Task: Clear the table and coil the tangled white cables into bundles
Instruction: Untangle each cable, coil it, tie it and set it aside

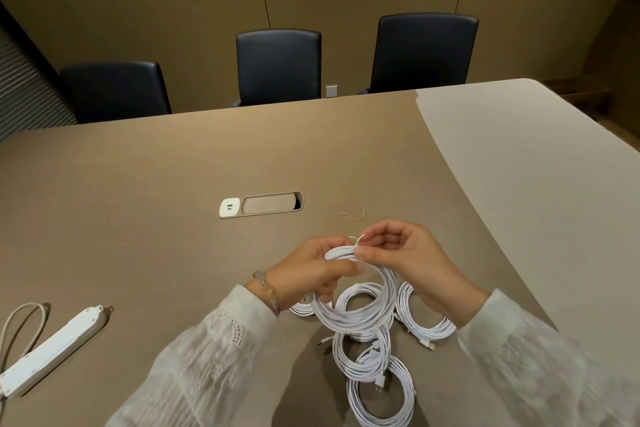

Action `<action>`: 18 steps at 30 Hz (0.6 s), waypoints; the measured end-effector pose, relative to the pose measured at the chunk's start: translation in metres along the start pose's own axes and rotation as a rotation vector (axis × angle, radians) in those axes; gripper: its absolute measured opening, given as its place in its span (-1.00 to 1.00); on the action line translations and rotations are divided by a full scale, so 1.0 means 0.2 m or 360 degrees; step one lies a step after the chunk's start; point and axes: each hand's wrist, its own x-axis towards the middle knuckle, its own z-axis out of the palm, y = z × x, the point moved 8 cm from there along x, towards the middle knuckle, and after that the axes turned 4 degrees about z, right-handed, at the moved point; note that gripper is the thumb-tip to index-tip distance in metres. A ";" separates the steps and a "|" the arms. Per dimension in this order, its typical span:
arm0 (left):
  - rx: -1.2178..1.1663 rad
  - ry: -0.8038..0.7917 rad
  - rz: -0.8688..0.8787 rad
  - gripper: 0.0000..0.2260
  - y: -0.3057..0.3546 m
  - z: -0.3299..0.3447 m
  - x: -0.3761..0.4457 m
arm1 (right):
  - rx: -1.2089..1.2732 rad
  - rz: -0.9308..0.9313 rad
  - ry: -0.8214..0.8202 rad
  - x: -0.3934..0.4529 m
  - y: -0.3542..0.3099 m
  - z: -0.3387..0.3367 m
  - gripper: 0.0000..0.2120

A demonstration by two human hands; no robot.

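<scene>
- The coil in hand [360, 302] is a round loop of white cable, held just above the table [173, 201] near its front edge, with its top gathered between both hands.
- A thin white tie [360, 238] sticks up at that gathered spot, so this bundle looks wound and at the binding step.
- Several finished coils [381, 388] lie on the table right below and beside it, some overlapping; they look done, and no loose tangle shows.
- What seems left: fasten this bundle, then clear the power strip [55, 347] with its own cord at the left, and the small twist of wire [353, 216] just beyond the hands.
- The left hand [311, 274] has its fingers curled round the top of the coil, gripping it.
- The right hand [394, 253] pinches the tie with thumb and fingertips against the same spot, other fingers bent.
</scene>
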 end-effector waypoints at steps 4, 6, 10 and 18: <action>0.0058 -0.0092 0.0059 -0.97 0.05 0.02 -0.04 | -0.0045 0.0052 -0.0123 -0.03 0.00 0.03 -0.75; 0.0069 -0.0162 0.0067 -0.97 0.07 0.03 -0.06 | -0.0023 0.0129 -0.0181 -0.05 -0.01 0.03 -0.80; 0.0063 -0.0244 0.0080 -0.93 0.08 0.04 -0.08 | -0.0034 0.0183 -0.0170 -0.07 -0.04 0.03 -0.92; -0.0109 -0.0158 0.0145 -0.88 0.07 0.02 -0.11 | 0.0456 0.0388 0.0015 -0.16 0.03 0.08 -0.84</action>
